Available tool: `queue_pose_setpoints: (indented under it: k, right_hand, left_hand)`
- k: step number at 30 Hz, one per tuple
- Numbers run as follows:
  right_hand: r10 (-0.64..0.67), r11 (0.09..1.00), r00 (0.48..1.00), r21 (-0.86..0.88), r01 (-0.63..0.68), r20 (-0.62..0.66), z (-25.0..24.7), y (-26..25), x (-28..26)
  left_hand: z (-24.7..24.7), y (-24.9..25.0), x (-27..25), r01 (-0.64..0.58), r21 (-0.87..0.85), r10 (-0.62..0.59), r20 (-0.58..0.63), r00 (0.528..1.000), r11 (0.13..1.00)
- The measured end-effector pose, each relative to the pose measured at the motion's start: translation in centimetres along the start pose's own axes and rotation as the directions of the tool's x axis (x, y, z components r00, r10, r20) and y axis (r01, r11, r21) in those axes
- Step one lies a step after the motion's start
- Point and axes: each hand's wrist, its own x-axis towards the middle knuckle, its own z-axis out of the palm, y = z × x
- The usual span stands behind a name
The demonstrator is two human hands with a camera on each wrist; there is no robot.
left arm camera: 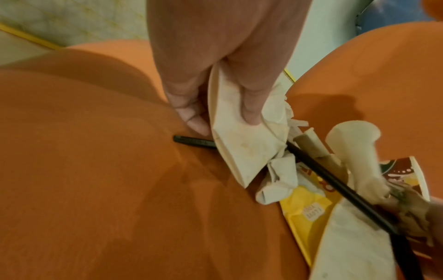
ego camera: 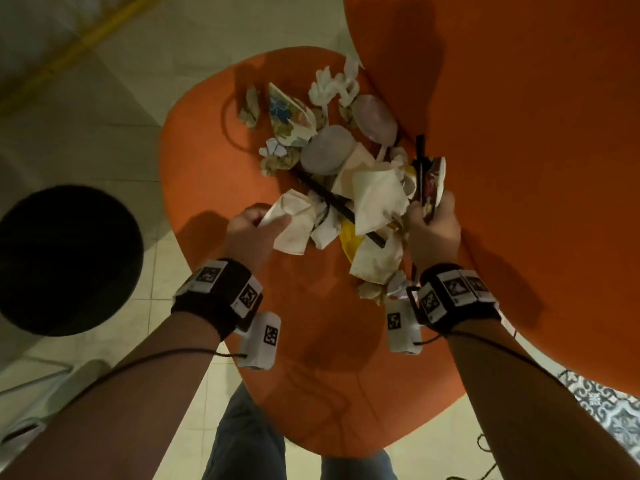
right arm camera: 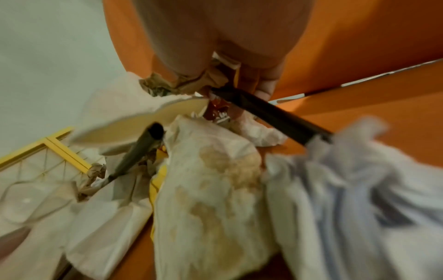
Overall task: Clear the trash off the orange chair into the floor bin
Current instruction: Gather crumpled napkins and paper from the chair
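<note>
Fingers and thumb of the left hand [ego camera: 250,226] pinch a creased, stained white paper napkin [ego camera: 292,226] at the near edge of the pile, probably because it lies loose and nearest the round black floor bin [ego camera: 65,259], which stands on the tiles to that side, well apart from the seat. The right hand [ego camera: 433,226] is curled round a bundle at the seat's back corner: a printed red-and-white wrapper [ego camera: 433,188], crumpled brown paper and a black plastic straw [right arm camera: 271,115], apparently gathered to go in one trip. The rest of the trash sits on the orange fabric chair [ego camera: 214,140]: two pale plastic lids [ego camera: 327,155], a flowered paper cup [ego camera: 289,116], shredded white tissue [ego camera: 332,86], a yellow packet [left arm camera: 304,210]. A second black straw [left arm camera: 318,170] runs across the heap under napkins and may drag them along. The chair's backrest crowds the right hand.
</note>
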Motion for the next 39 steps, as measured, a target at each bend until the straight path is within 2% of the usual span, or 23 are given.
queue_pose_setpoints:
  k: [3,5,8,11,13,18,22,27,33,36,39]
  right_hand:
    - [0.021,0.999,0.998,0.044,-0.019,-0.05,-1.0,1.1,-1.3]
    - [-0.029,0.999,0.998,0.025,0.03,-0.06,-1.7,2.0,-2.1]
    - [-0.065,0.993,0.997,-0.105,0.062,-0.034,-2.3,3.2,-3.2]
    - [0.023,0.96,0.99,-0.28,0.018,0.143,-2.6,4.2,-4.8]
    - [0.078,0.933,0.965,-0.359,0.018,0.249,-2.3,4.7,-5.9]
    - [0.064,0.862,0.96,-0.5,0.084,0.272,-1.1,4.8,-6.7]
    - [0.076,0.892,0.946,-0.445,0.077,0.316,-1.2,4.9,-6.2]
    - [0.074,0.928,0.933,-0.366,0.065,0.353,-1.9,5.3,-5.9]
    - [0.078,0.981,0.948,-0.194,-0.017,0.31,-2.7,6.0,-6.4]
    - [0.06,0.993,0.967,-0.111,-0.033,0.248,-2.9,5.8,-7.3]
    - [0.031,0.995,0.968,-0.101,-0.005,0.248,-2.3,5.2,-8.7]
  left_hand:
    - [0.4,0.2,-1.1,-0.023,-0.074,0.021,-0.037,0.999,0.997]
    - [1.0,0.4,-1.5,-0.036,-0.094,0.032,-0.046,0.998,0.995]
    - [2.5,0.5,-1.8,-0.116,-0.054,0.118,0.053,0.992,0.992]
    - [4.5,0.6,-2.0,-0.24,0.168,0.213,0.161,0.964,0.956]
    - [5.9,0.6,-2.2,-0.258,0.263,0.191,0.255,0.948,0.93]
    - [7.9,0.1,-2.1,-0.337,0.453,0.198,0.327,0.924,0.825]
    - [8.3,-0.3,-2.3,-0.302,0.549,0.147,0.308,0.94,0.78]
    - [7.8,-0.3,-3.1,-0.262,0.47,0.12,0.31,0.943,0.843]
    - [6.0,-0.4,-4.1,-0.265,0.291,0.185,0.276,0.943,0.919]
    - [4.4,-1.6,-4.8,-0.214,0.169,0.178,0.206,0.962,0.962]
    - [3.2,-2.6,-5.5,-0.145,0.051,0.138,0.112,0.984,0.988]
